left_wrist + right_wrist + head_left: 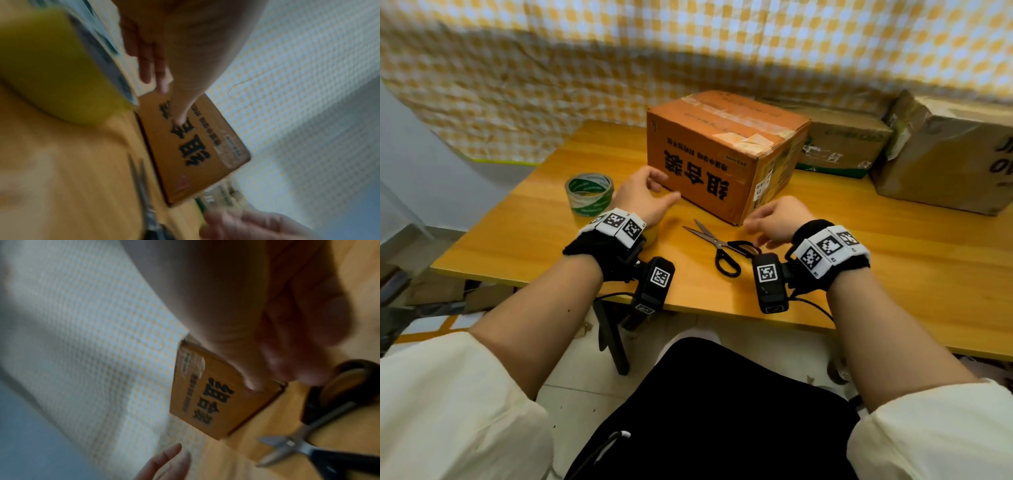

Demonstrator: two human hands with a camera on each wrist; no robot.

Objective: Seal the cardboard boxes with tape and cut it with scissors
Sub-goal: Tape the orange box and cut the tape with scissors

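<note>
While both hands hover low over the wooden table [893,260], neither has hold of anything: the left hand [643,197] hangs with fingers loosely curled and thumb stretched toward the orange cardboard box [722,150], and the right hand [779,222] is likewise relaxed, its fingers drooping and blurred.

The box sits just beyond both hands, its printed face toward the person and its near corner between the two wrists. Its top already carries strips of tape (whether they are old or fresh I cannot tell), so I judge the next step to be either fetching a tool or shifting the box.

The relation that matters is which hand is nearer which tool. The tape roll [589,193] stands on its side just outboard of the left hand, away from the right hand, so it is the left hand's to take. The scissors [719,245] lie flat between the two hands, just inboard of the right hand's fingers. Their long axis runs slantwise: the black handle loops point back toward the person and lie almost under the right fingertips, while the slightly parted blades point away toward the left hand and the box's lower edge. A small drop of the right hand would reach the loops.

Two more cardboard boxes [842,144] wait farther off, beyond the right hand.
</note>
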